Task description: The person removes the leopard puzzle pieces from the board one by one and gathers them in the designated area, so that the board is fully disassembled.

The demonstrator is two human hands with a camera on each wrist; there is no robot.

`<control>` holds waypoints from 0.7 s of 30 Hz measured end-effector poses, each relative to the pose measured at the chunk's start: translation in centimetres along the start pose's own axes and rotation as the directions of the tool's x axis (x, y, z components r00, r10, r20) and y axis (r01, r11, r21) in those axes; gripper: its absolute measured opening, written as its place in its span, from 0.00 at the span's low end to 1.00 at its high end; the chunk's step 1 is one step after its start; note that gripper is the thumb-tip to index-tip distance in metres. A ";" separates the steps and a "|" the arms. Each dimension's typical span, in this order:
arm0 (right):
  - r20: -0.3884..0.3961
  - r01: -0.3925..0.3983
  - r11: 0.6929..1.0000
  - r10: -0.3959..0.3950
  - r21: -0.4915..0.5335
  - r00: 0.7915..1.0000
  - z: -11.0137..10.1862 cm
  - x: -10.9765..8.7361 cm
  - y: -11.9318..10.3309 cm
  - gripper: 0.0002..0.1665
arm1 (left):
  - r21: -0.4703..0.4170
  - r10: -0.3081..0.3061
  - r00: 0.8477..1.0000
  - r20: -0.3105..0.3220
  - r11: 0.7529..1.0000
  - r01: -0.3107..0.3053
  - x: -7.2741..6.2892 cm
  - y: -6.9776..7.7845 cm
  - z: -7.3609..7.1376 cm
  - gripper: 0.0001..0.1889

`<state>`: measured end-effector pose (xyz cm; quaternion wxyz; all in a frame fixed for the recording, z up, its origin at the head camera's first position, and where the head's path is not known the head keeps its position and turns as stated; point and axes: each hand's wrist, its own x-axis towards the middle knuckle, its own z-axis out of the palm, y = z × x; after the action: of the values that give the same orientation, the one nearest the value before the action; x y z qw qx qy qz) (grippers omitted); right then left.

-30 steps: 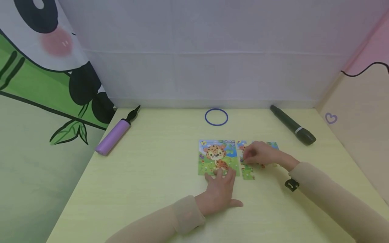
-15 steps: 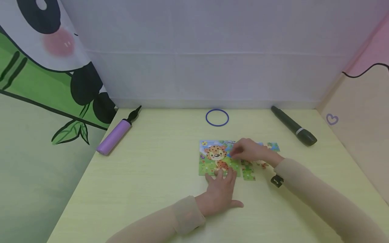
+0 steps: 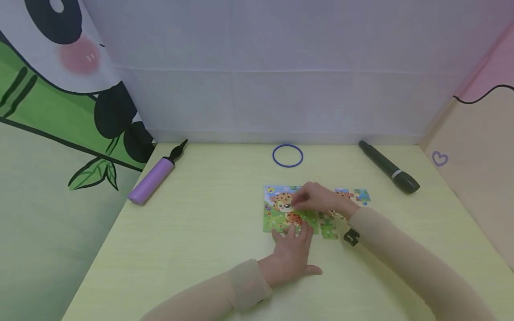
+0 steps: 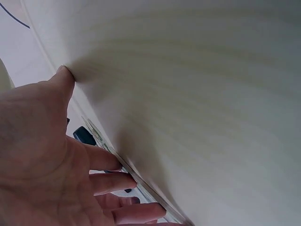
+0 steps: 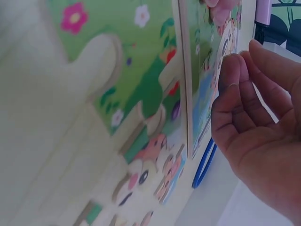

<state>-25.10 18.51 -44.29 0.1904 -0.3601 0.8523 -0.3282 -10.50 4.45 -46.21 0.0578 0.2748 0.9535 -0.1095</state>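
Observation:
In the head view a square leopard picture board (image 3: pixel 270 220) lies on the table, with loose jigsaw pieces (image 3: pixel 330 231) just to its right. My left hand (image 3: pixel 286 261) rests with spread fingers on the board's near edge. The left wrist view has this hand's fingers (image 4: pixel 113 183) straight along the board's edge, thumb out on the table. Over the leopard's face is my right hand (image 3: pixel 315 197), fingers curled and tips close together. From the right wrist, the curled fingers (image 5: pixel 235 108) are over the board; I cannot tell whether they pinch a piece.
A purple hand pump (image 3: pixel 150 182) with a black nozzle lies at the back left of the table (image 3: pixel 192 223). Behind the board is a blue ring (image 3: pixel 273 156). At the back right lies a dark microphone (image 3: pixel 385 166). A white backdrop (image 3: pixel 257 102) rises behind the table.
My right hand has moved left from above the loose jigsaw pieces to over the leopard picture, uncovering pieces at the right. My left hand has stayed on the board's near edge.

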 end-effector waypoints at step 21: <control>0.044 -0.072 0.997 0.072 -0.010 0.996 1.9 2.1 -0.7 0.05 | 0.013 -0.003 1.000 -0.022 1.000 0.003 0.1 0.1 0.2 0.54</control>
<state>-25.07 15.79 -45.35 0.2195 -0.3372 0.8616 -0.3096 -10.50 4.51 -46.48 0.0452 0.2750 0.9537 -0.1129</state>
